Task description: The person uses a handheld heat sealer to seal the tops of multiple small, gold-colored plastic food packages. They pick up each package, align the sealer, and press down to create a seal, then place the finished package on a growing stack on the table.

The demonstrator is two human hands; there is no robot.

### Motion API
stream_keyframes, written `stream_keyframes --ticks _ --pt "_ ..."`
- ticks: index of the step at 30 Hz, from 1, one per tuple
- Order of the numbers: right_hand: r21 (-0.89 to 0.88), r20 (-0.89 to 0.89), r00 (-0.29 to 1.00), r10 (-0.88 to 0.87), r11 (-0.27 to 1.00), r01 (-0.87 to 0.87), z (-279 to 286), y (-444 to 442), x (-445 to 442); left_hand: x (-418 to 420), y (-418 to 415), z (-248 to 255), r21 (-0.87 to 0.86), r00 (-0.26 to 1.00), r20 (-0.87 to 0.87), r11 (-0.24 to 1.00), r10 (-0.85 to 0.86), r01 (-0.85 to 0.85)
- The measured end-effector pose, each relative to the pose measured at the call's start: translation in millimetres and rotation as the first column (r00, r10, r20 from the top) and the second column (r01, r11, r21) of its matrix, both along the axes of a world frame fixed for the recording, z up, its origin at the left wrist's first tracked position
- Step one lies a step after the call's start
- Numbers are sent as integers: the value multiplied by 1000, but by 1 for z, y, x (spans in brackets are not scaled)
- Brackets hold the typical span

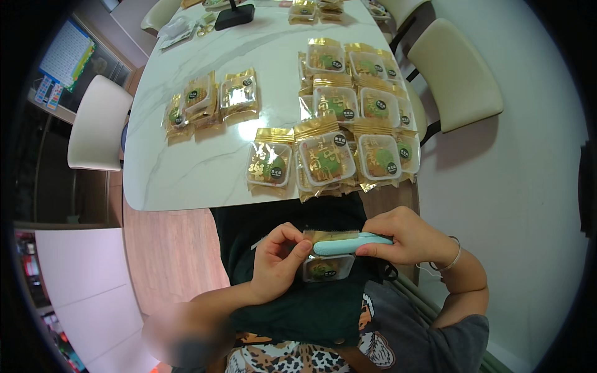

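Note:
Above my lap, my right hand [396, 235] grips a pale turquoise handheld bag sealer [343, 245]. The sealer lies across the gold top of a small clear packet [329, 268], whose white tray holds a round pastry with a black round sticker. My left hand [282, 263] pinches the left corner of that packet's top edge between thumb and fingers, beside the sealer's tip. Similar gold-topped packets [326, 158] lie in overlapping stacks on the table's right side, with a single packet [269, 161] to their left.
The white marbled table [210, 172] stands just ahead. More packets lie at its left [200, 100] and far end [303, 10]. A black stand base [234, 17] and a roll of tape [205, 31] sit at the back. Cream chairs [100, 123] flank the table; a wall [513, 186] rises on the right.

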State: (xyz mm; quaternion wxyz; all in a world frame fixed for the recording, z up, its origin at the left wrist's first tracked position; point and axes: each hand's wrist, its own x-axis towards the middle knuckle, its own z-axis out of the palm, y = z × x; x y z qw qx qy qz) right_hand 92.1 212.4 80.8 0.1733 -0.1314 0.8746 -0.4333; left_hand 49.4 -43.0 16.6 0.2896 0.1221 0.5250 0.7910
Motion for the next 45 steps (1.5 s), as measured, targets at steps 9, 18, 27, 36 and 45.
stream_keyframes --ticks 9,18,27,36,45 --pt "-4 -16 1000 -9 1000 9 1 1 1 -1 0 0 5 1000 1 1000 -6 6" --pt "-10 -24 1000 -19 1000 19 0 1 3 -1 0 3 7 1000 -9 1000 -12 12" --pt "-14 -27 999 -29 999 29 3 2 4 -1 0 0 15 1000 -15 1000 -19 19" --pt "-19 -39 999 -36 999 35 -1 4 7 -1 -1 -1 14 999 -29 1000 -21 21" --pt "-21 -32 998 -55 998 54 1 7 10 -1 -1 -1 13 1000 -30 1000 -7 7"
